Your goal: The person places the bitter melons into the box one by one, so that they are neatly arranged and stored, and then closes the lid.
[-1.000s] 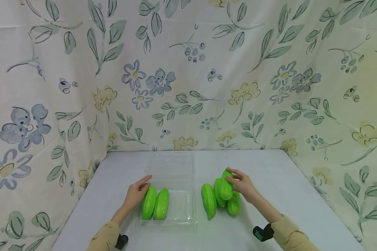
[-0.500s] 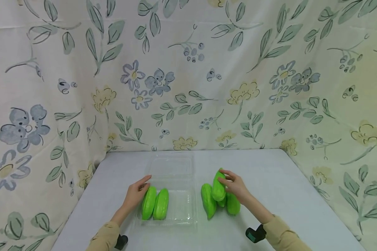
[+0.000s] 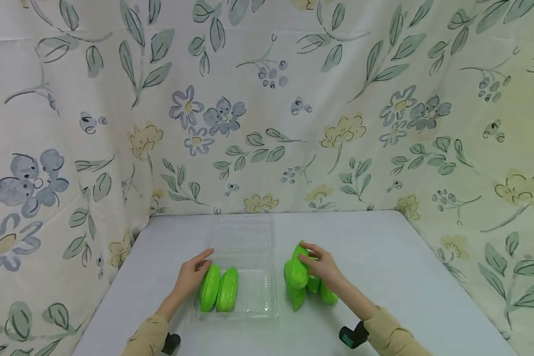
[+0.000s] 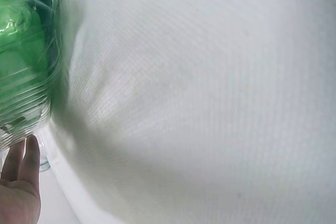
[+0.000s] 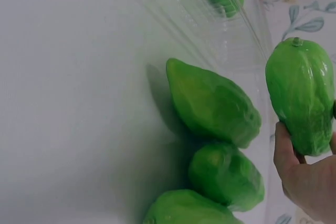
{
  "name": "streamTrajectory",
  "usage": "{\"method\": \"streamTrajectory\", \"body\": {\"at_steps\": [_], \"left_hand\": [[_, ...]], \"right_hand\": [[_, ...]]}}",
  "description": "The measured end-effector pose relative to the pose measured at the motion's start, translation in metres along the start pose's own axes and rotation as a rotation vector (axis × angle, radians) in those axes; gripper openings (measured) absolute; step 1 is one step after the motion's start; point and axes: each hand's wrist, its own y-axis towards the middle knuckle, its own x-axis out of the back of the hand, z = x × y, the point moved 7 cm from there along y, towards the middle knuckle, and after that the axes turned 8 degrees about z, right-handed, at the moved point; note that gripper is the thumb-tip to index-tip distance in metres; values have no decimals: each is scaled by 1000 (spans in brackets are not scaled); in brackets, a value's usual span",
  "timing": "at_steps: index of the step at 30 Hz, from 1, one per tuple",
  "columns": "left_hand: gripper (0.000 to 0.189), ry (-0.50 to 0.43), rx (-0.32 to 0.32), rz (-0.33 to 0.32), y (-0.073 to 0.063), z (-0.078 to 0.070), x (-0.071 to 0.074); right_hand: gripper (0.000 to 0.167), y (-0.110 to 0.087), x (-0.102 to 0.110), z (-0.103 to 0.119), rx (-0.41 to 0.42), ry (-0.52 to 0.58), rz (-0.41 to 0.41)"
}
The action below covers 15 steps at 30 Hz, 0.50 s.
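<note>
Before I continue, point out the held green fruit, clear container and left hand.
Held green fruit (image 5: 300,94), right wrist view, middle of its body.
Clear container (image 3: 255,291), head view, bare inside bottom.
Left hand (image 3: 192,275), head view, back of hand.

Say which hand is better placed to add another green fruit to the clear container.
Likely the right hand: it holds a green fruit, while the left hand touches the container.

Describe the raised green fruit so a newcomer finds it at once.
On the white table, look right of the clear open container. There, three green fruits lie close together. The raised green fruit is in the right grip beside them, the only fruit held up in the air.
</note>
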Motion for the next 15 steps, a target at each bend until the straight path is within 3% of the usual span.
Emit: {"method": "streamTrajectory", "body": {"at_steps": [15], "left_hand": [[38,-13,3,-1,1,3,0]], "right_hand": [[45,-5,-26,12,41,17,27]]}}
